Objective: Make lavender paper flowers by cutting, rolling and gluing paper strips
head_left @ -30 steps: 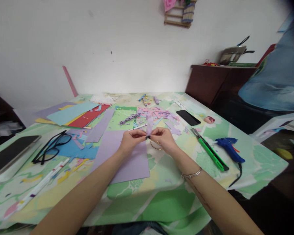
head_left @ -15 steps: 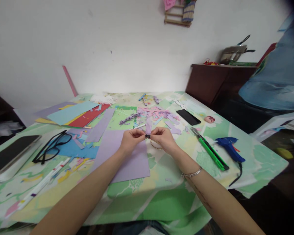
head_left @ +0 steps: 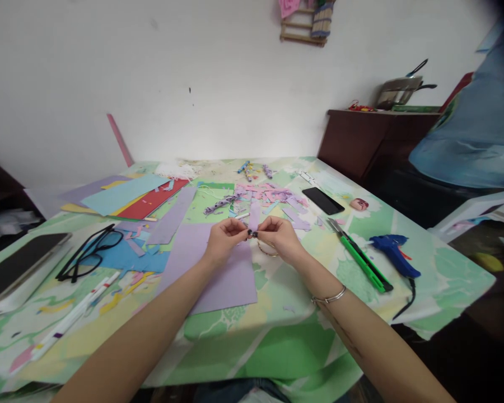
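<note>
Between my fingertips is a small dark piece point(head_left: 252, 233), too small to make out clearly. My left hand point(head_left: 227, 239) pinches its left side, and my right hand point(head_left: 278, 237) pinches the right side. Under my left hand lies a large purple sheet point(head_left: 222, 280). A narrow purple strip point(head_left: 255, 214) shows just beyond the fingertips. Below my right hand is a thin ring-like loop point(head_left: 267, 249), partly hidden. Farther back, a dark-spotted purple roll point(head_left: 222, 204) rests on green paper.
Black glasses point(head_left: 88, 252), a phone point(head_left: 23, 263) and white pens point(head_left: 73, 316) lie left. At right are another phone point(head_left: 323, 200), a green cutter point(head_left: 363, 260) and a blue glue gun point(head_left: 395, 254). Paper scraps point(head_left: 269, 194) lie behind my hands.
Both hands stay nearly in place, still pinching. The dark piece between the fingertips has shifted slightly and looks a little different in outline.
</note>
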Available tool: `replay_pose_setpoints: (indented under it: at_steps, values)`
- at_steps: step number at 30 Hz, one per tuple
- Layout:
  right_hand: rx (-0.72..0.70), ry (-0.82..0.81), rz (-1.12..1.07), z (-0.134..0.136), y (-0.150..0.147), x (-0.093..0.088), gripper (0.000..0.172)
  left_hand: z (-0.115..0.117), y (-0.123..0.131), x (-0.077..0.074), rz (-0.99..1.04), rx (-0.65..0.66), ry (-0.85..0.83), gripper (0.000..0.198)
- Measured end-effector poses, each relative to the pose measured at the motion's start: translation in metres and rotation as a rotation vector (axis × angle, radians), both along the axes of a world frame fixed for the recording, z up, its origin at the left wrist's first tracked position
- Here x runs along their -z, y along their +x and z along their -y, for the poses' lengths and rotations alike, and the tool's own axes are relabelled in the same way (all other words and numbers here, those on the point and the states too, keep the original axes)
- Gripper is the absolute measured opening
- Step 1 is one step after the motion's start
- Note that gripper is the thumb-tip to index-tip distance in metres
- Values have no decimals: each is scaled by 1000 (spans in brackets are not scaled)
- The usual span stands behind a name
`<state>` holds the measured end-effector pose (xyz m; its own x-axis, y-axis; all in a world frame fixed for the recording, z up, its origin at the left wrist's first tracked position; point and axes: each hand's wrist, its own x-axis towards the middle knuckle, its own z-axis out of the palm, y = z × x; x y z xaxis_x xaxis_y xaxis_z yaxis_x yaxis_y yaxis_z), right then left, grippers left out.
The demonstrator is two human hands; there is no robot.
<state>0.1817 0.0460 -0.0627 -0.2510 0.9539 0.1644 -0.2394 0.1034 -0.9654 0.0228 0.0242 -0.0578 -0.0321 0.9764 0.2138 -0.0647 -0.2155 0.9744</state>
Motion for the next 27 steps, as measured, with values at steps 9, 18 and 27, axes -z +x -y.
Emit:
replay_pose_setpoints:
  at_steps: [9,18,27]
  values:
    - [-25,32,-16,4,0,-6,18,-1,-2,0,50,37,-19,24]
    - [-14,26,1,4,0,-6,17,-1,-2,2,72,58,-12,22]
    - [-7,25,19,5,0,-8,14,-3,-3,5,67,60,5,21]
